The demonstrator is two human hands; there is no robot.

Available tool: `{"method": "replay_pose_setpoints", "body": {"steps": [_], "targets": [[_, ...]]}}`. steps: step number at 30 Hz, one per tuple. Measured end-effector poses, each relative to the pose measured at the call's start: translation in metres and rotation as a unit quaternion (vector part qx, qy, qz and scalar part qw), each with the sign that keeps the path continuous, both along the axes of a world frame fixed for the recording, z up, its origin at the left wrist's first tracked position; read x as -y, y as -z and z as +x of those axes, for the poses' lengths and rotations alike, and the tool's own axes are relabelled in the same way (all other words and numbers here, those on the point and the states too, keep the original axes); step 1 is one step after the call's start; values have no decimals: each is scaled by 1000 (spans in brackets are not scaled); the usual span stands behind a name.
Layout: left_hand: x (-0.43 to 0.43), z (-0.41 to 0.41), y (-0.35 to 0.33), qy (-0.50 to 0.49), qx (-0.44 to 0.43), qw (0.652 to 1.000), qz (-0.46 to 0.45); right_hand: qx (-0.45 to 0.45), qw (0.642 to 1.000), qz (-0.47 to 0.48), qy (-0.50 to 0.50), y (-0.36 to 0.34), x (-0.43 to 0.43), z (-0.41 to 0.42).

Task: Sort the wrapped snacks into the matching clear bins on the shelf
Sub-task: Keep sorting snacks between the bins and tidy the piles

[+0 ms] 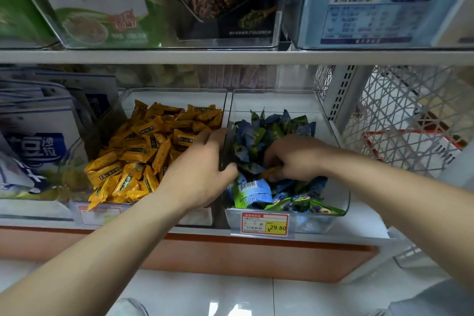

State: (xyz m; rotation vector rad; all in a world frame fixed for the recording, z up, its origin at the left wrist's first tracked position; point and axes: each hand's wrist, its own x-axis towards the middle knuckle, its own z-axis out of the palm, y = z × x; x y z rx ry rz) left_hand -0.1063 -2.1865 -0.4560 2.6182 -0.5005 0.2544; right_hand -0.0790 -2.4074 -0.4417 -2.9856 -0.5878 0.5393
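Now left hand grips one bin, right hand pinches one orange snack.

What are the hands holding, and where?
Right hand pinches an orange snack; which part is hidden. Left hand grips the bin wall at its top edge.

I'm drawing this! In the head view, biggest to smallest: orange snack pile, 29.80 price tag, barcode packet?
Largest: orange snack pile.
Then price tag and barcode packet, which look about alike, so I won't rank them.
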Motion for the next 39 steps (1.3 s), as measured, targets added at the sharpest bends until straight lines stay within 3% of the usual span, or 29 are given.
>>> {"method": "replay_pose_setpoints", "body": {"steps": [4,7,10,13,14,15,18,22,30,36,38,39], "targets": [[4,-3,-11,-32,66,997,24,94,987,134,6,-16,17,-13],[14,-11,-21,8,126,992,4,77,956,278,51,-23,18,-23],[26,-17,-27,94,118,986,-67,14,879,468,90,-20,10,-27],[26,-15,-32,77,117,983,-116,-80,778,602,162,-19,7,-27],[23,-12,-33,60,107,984,-131,-75,778,597,180,-17,7,-26],[19,-10,-34,43,97,984,-142,-47,808,556,188,-15,8,-24],[9,-6,-33,16,95,985,-144,1,935,340,103,-4,3,-26],[4,-7,-31,3,106,986,-127,-71,979,190,-22,10,-20,-39],[-31,6,-32,-75,143,981,-108,84,996,-18,19,-4,1,-33],[-54,24,-25,-152,85,983,55,201,968,-105,106,-12,14,-16],[-52,22,-28,-153,93,981,71,251,957,-103,100,-16,11,-14],[-48,19,-30,-142,111,981,68,265,959,-57,77,-17,7,-14]]}}
